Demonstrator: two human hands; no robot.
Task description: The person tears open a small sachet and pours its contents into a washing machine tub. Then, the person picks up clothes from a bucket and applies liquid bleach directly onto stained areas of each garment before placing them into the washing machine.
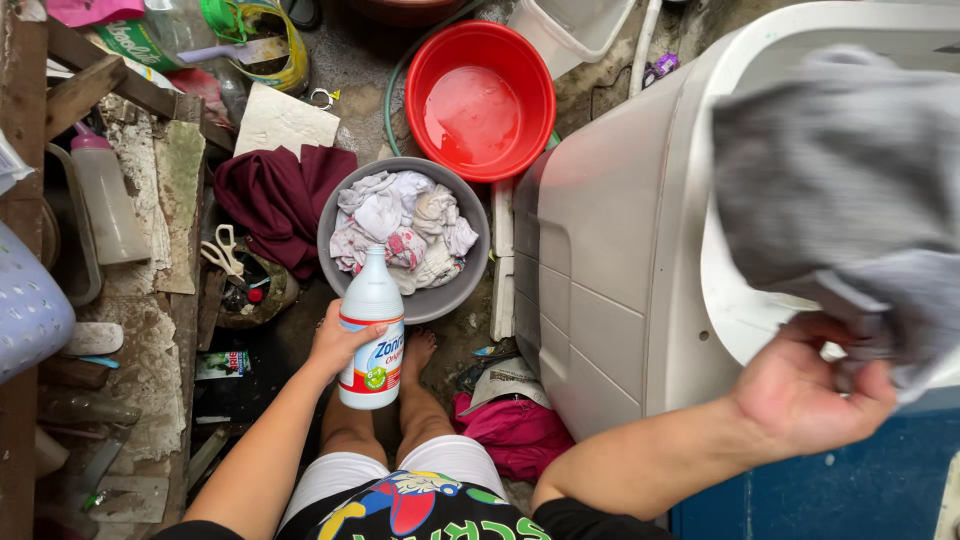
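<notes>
place: home laundry corner, outdoors-ish
machine: top-load washing machine (610,250)
tubs: grey basin (345,270) of wet clothes (405,230), red basin (480,100) of water
floor: rough concrete floor (360,60), hose (400,75), clutter

red basin (480,100), grey cloth (840,190), white bottle (372,330)

Upright white bottle (371,335), raised grey cloth (840,200)

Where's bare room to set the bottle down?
Left hand holds the white bottle. Free: concrete strip between grey basin and washing machine; red basin holds only water. Crowded: left ledge clutter, maroon cloth, pink cloth. Right hand grips grey cloth.
</notes>
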